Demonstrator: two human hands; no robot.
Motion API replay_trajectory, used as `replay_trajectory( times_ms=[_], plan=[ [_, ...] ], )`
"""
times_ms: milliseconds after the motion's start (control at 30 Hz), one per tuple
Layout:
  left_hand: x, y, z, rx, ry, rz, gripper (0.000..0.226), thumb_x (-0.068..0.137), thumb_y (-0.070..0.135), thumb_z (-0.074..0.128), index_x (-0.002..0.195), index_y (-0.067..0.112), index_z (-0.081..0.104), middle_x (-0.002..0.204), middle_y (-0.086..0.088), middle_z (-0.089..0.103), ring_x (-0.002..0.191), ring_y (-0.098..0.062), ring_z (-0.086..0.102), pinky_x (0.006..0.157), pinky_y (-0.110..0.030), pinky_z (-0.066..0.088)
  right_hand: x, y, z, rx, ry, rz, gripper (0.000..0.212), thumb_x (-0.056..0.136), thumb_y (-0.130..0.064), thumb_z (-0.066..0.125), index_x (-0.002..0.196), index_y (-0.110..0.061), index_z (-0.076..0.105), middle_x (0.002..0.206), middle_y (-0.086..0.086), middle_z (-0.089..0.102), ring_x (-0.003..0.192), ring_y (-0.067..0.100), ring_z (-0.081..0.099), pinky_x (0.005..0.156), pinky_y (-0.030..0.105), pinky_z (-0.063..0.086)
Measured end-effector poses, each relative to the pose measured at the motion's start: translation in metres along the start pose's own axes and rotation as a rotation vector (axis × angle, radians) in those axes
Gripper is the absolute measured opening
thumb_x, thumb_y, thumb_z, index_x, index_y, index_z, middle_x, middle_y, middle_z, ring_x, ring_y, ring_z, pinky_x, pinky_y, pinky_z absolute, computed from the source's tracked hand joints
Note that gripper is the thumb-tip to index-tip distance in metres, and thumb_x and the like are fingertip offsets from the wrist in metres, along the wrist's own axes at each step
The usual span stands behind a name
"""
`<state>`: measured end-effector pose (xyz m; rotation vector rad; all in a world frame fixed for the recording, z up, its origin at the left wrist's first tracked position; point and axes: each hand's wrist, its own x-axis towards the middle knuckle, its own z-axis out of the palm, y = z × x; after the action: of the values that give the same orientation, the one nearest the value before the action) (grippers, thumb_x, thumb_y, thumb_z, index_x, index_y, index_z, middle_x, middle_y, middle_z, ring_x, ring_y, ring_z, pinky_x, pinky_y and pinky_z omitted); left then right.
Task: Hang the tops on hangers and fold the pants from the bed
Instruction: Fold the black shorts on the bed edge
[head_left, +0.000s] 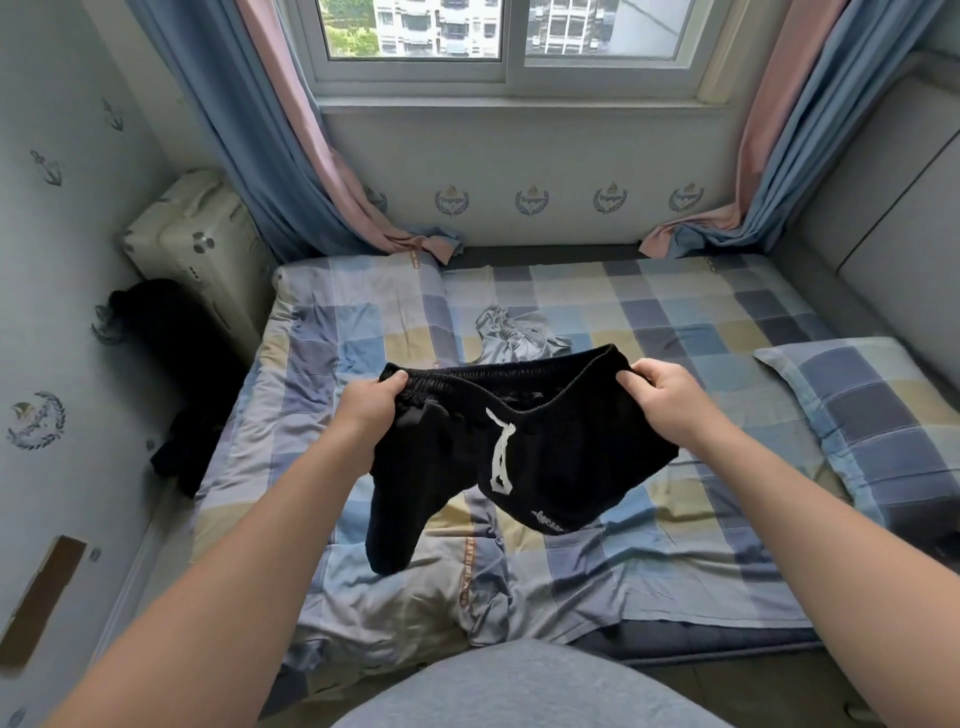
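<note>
Bed: we stand at the foot of a bed (649, 571) spread with a checked cotton sheet in blue, yellow and grey; it carries all the loose clothing we can see.
Dark heap: black cloth (176, 374) hangs between the bed's left edge and the wall. We cannot tell what garment it is, or whether it is one piece or several.
Pillow: a checked pillow (872, 415) lies on the right side of the bed, well apart from the hands.
Pants: short black soft-cloth pants (561, 467) are held in the air above the middle of the bed, waistband up and stretched open, one leg drooping lower on the left.
Grey garment: a crumpled pale grey garment (511, 335) lies on the sheet just behind the pants; it looks like a top, though we are not sure.
Hands: our left hand (371, 402) and right hand (667, 397) each grip one end of the waistband, fingers (392, 382) curled tight round the elastic.
Drawstring: a white cord (501, 452) dangles down the front.
Progress: we judge this an early stage. The pants are lifted but not yet folded, the grey piece is untouched, and nothing folded or hung is in view.
Count: one bed, one pillow, one pair of pants, one grey garment, one dark heap, two hands, no hangers in sight.
</note>
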<state>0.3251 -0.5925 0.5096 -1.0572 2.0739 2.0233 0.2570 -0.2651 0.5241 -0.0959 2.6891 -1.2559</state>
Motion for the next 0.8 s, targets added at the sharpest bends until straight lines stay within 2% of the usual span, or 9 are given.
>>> replay_trajectory(
  times_ms=[67,167,300,400,533,567,633,733,800],
  plan=[
    [-0.002,0.002,0.008,-0.116,-0.033,-0.147,0.027,0.1,0.032,0.06,0.1,0.005,0.067,0.095,-0.016,0.073,0.083,-0.031,0.07,0.073,-0.042,0.059,-0.001,-0.002,0.007,0.061,0.022,0.06,0.028,0.102,-0.027,0.056,0.09,-0.005,0.067,0.089,0.02,0.07,0.079,0.027,0.062,0.074,0.041,0.05],
    [-0.008,0.002,0.02,-0.227,-0.078,-0.17,0.024,0.103,0.027,0.055,0.1,0.005,0.064,0.092,-0.012,0.073,0.078,-0.026,0.071,0.069,-0.036,0.057,-0.007,-0.011,0.015,0.186,0.017,0.118,0.025,0.1,-0.028,0.06,0.087,-0.007,0.067,0.086,0.014,0.07,0.077,0.023,0.063,0.07,0.035,0.049],
    [-0.028,0.006,0.039,-0.291,-0.197,-0.11,0.024,0.107,0.02,0.046,0.112,0.004,0.063,0.099,-0.012,0.074,0.081,-0.024,0.072,0.072,-0.037,0.059,-0.019,-0.031,0.02,0.403,-0.097,0.168,0.018,0.1,-0.025,0.061,0.089,-0.011,0.06,0.076,0.004,0.065,0.058,0.016,0.063,0.049,0.027,0.048],
    [-0.048,0.01,0.052,-0.296,-0.353,-0.042,0.027,0.107,0.015,0.044,0.127,0.005,0.06,0.112,-0.015,0.071,0.092,-0.027,0.069,0.078,-0.039,0.058,-0.031,-0.049,0.019,0.502,-0.242,0.112,0.009,0.101,-0.017,0.06,0.096,-0.009,0.058,0.08,0.005,0.068,0.063,0.023,0.067,0.048,0.033,0.054],
    [-0.072,0.018,0.063,-0.226,-0.535,0.098,0.028,0.104,0.011,0.045,0.128,0.012,0.059,0.114,-0.011,0.072,0.096,-0.021,0.071,0.078,-0.032,0.057,-0.04,-0.066,0.022,0.462,-0.286,-0.028,0.006,0.099,-0.008,0.06,0.105,-0.007,0.059,0.086,0.008,0.07,0.074,0.024,0.07,0.061,0.042,0.061],
    [-0.075,0.019,0.064,-0.196,-0.572,0.138,0.029,0.1,0.01,0.05,0.129,0.011,0.057,0.113,-0.012,0.071,0.096,-0.019,0.071,0.076,-0.029,0.056,-0.041,-0.068,0.022,0.439,-0.282,-0.065,0.006,0.098,-0.005,0.06,0.103,-0.008,0.06,0.084,0.005,0.072,0.074,0.021,0.07,0.062,0.039,0.061],
    [-0.079,0.021,0.062,-0.117,-0.635,0.212,0.051,0.083,0.008,0.063,0.133,0.012,0.051,0.112,-0.011,0.068,0.098,-0.017,0.07,0.077,-0.027,0.056,-0.041,-0.071,0.021,0.383,-0.266,-0.148,0.011,0.096,-0.001,0.061,0.1,-0.012,0.063,0.08,0.0,0.075,0.074,0.012,0.071,0.061,0.028,0.058],
    [-0.08,0.019,0.062,0.038,-0.691,0.31,0.077,0.07,0.005,0.069,0.141,0.017,0.043,0.127,-0.014,0.062,0.115,-0.024,0.065,0.099,-0.044,0.054,-0.042,-0.07,0.017,0.319,-0.275,-0.26,0.017,0.093,-0.001,0.065,0.101,-0.017,0.069,0.087,0.006,0.077,0.083,0.018,0.074,0.074,0.027,0.059],
    [-0.08,0.016,0.066,0.086,-0.683,0.352,0.079,0.068,0.003,0.073,0.139,0.017,0.043,0.129,-0.017,0.06,0.117,-0.027,0.064,0.101,-0.051,0.052,-0.045,-0.068,0.017,0.283,-0.287,-0.314,0.028,0.092,0.0,0.066,0.099,-0.027,0.071,0.089,-0.002,0.078,0.088,0.015,0.074,0.08,0.025,0.058]
  ],
)
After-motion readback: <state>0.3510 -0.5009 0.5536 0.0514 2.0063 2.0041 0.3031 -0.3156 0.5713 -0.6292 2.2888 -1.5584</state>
